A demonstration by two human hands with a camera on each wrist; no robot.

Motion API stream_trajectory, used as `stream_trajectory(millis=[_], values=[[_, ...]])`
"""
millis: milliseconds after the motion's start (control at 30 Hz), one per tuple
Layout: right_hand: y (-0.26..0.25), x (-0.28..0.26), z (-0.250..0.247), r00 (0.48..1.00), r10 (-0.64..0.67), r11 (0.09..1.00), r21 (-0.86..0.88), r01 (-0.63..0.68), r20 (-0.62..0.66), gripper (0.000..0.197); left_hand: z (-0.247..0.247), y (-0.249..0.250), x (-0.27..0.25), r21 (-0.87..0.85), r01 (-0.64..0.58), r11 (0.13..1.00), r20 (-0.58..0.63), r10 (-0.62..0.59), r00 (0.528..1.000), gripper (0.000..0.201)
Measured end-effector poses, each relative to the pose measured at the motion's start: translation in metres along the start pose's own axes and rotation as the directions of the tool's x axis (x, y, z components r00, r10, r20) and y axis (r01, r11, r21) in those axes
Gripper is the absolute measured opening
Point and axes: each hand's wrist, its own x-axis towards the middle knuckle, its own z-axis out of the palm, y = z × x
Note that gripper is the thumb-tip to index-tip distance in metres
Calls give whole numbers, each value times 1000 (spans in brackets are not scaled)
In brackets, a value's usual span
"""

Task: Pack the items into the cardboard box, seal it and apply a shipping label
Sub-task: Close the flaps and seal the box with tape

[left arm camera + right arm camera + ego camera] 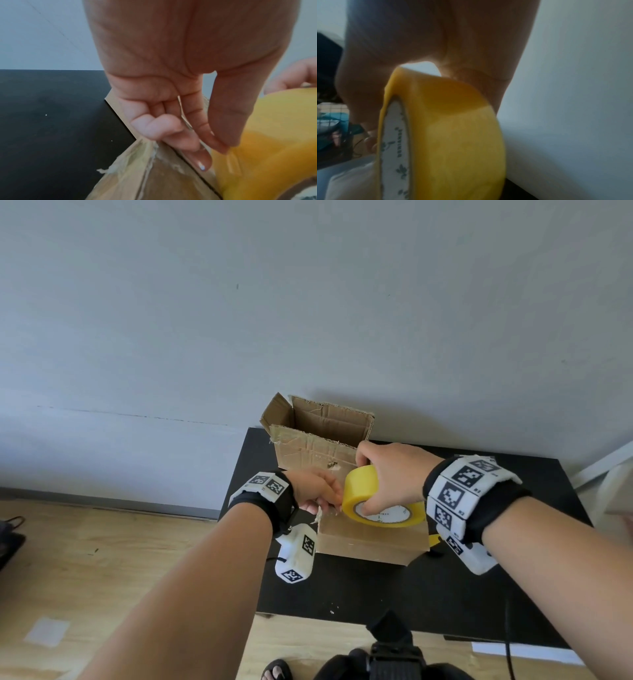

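A closed cardboard box (370, 542) lies on the black table (445, 594), with a seam across its top (188, 161). My right hand (383, 474) grips a yellow tape roll (363, 491), held on edge on the box top; the thumb reaches into the white core (393, 135). My left hand (334, 503) is at the box's left edge, where thumb and forefinger (221, 147) pinch the clear loose tape end (231, 163) coming off the tape roll (265, 135). The other left fingers curl over the torn box corner (137, 169).
A second cardboard box (315, 440) stands open at the table's back edge against the grey wall. A small yellow thing (434, 539) shows at the closed box's right side. White paper (527, 652) lies on the wooden floor by the table.
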Motion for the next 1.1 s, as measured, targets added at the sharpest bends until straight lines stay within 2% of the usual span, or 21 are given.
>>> stream_trajectory(millis=[100, 200, 400, 567, 700, 900, 1100], values=[[12, -3, -3, 995, 66, 993, 97, -73, 76, 57, -1, 0, 1, -35, -7, 999, -7, 7, 1000, 23], [16, -6, -5, 998, 61, 993, 101, -64, 29, 44, 1, 3, 2, -32, -10, 999, -11, 10, 1000, 24], [-3, -4, -19, 1000, -3, 985, -175, -2, -26, 41, 8, 10, 5, 60, 27, 998, -64, -23, 998, 22], [-11, 1, -22, 1000, -28, 952, -305, 28, 6, 38, 14, 12, 8, 112, 45, 993, -94, -34, 995, 15], [-11, 3, -23, 998, -45, 900, -431, 62, 50, 36, 16, 12, 8, 104, 54, 993, -115, -42, 992, 21], [1, -5, -16, 993, -24, 855, -513, 78, 112, 27, 18, 17, 4, 85, 73, 994, -106, -64, 992, 20], [0, -4, -6, 995, -28, 806, -587, 78, 94, 22, 21, 21, 1, 102, 80, 992, -124, -68, 990, 18]])
